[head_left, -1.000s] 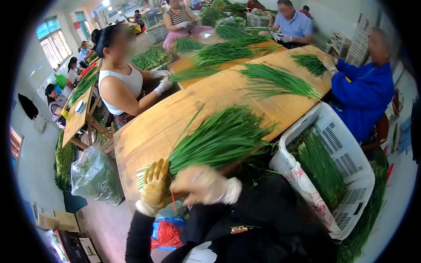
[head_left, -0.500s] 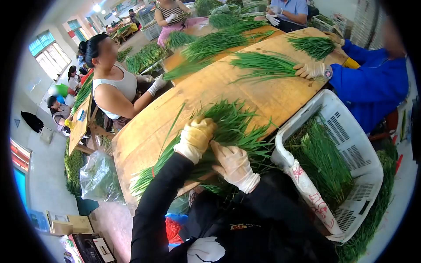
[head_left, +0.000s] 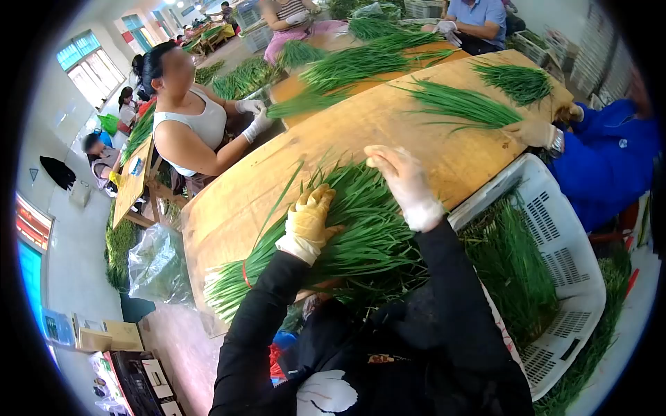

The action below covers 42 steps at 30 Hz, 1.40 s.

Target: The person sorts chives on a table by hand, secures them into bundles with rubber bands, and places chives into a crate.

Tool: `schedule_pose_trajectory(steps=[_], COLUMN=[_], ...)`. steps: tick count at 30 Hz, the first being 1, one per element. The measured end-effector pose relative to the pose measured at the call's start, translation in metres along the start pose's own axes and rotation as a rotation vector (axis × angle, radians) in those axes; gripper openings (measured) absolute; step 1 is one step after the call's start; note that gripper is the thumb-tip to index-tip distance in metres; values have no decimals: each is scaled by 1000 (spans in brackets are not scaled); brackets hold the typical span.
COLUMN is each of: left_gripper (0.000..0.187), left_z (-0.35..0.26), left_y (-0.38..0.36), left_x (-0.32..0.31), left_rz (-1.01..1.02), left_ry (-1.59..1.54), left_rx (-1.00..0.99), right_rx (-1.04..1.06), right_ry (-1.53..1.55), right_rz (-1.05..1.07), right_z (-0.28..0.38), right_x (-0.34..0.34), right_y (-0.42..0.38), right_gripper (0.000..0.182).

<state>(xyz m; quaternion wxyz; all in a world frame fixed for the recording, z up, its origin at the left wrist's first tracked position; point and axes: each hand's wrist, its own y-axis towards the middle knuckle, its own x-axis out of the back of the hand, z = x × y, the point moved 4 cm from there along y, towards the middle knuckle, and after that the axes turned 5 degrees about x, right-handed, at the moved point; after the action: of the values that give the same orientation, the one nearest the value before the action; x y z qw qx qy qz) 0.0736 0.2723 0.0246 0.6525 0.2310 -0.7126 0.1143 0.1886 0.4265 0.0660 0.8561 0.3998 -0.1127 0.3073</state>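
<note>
A large bundle of garlic chives (head_left: pixel 368 229) lies along the near edge of the wooden table, white stem ends at the left and green tips at the right. A red band (head_left: pixel 246 274) circles it near the stems. My left hand (head_left: pixel 310 220), in a yellowed glove, rests flat on top of the leaves with the thumb apart. Raised by the leaf tips, my right hand (head_left: pixel 406 184) wears a pale glove. Its fingers are stretched out and hold nothing that I can see.
Right of me stands a white plastic crate (head_left: pixel 565 260) with more chives. Across the wooden table (head_left: pixel 277 184), a person in blue (head_left: pixel 603 152) touches another bunch (head_left: pixel 461 104). A person in a white top (head_left: pixel 194 125) stands at the far left side. A plastic bag (head_left: pixel 159 267) hangs low left.
My right hand has lifted off the leaves and moved up and right. The left hand's fingers have uncurled and lie flat on the bundle, whose leaves are more spread out.
</note>
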Motion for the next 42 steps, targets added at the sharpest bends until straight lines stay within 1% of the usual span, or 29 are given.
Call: schedule_pose_trajectory(steps=[1,2,4,5,7,8,9,11,12,13,14,15,16,19,20,21,23,24,25,27,28,29,31,32,33,36,38,41,42], left_gripper=[71,72,75,75,76,75,75,66,48,48,41,33,28,35,40,40,44,44,45,46,47,48,48,47,47,43,38,38,32], left_z=[0,1,2,3,2,1,0,-3,-1,6,15,11,5,2,4,3,4,3,3,2,2,2,4,5,6,13,14,5,3], left_y=[-1,0,0,1,-1,-2,-3,-5,-4,-1,3,5,2,3,4,4,4,3,3,3,2,2,2,2,4,13,20,26,27], left_x=[-1,-1,-2,-2,0,3,6,15,15,4,-11,-5,2,2,-1,-1,-3,-4,-4,-6,-7,-8,-8,-8,-11,-16,-18,-9,-10], left_rz=[-1,-12,-7,-12,-24,-28,-28,-138,-170,-169,-181,-191,-180,-135,-136,-134,-83,-82,-77,-73,-73,-73,-84,-92,-95,-40,97,95,104], left_ry=[-4,-8,-22,-26,-89,-126,-131,-302,-449,-451,-429,-407,-250,-207,-197,-198,-188,-187,-179,-173,-167,-162,-196,-230,-231,-282,-245,-120,-93], left_rx=[3,0,4,6,13,9,13,-85,-119,-119,-143,-167,-129,-95,-72,-73,-29,-28,-29,-30,-34,-37,-36,-37,-37,38,62,40,20], right_rx=[-37,-32,-382,-378,-136,-277,-338,-345,-331,-333,-383,-433,-390,-465,-440,-442,-353,-456,-451,-112,-50,-48,-394,-221,-216,-296,-488,-487,-487], right_ry=[20,17,-377,-382,-178,-27,46,73,211,209,263,316,299,343,350,349,262,304,365,306,106,106,-167,-340,-317,-318,-214,-160,-156], right_rz=[111,114,680,682,502,530,508,395,322,322,255,188,167,122,118,118,166,167,75,-226,-225,-224,500,552,574,583,608,526,495], right_z=[-11,-19,-34,-43,-45,-47,-53,-63,-70,-66,-64,-63,-62,-51,-46,-46,-43,-46,-46,-52,-29,-24,-32,-33,-32,-32,-31,-27,-31], right_x=[-12,-18,-41,-46,-53,-51,-51,-51,-54,-53,-49,-47,-46,-44,-42,-39,-33,-29,-22,-13,-1,1,-24,-31,-40,-49,-51,-45,-46], right_y=[9,16,18,13,-2,-12,-19,-35,-46,-52,-58,-64,-69,-82,-84,-85,-84,-78,-72,-57,-45,-38,-37,-39,-38,-42,-52,-63,-67], right_gripper=[25,25,29,29,35,37,38,42,53,53,58,63,72,79,82,82,81,76,58,39,15,15,20,31,37,42,44,45,48])
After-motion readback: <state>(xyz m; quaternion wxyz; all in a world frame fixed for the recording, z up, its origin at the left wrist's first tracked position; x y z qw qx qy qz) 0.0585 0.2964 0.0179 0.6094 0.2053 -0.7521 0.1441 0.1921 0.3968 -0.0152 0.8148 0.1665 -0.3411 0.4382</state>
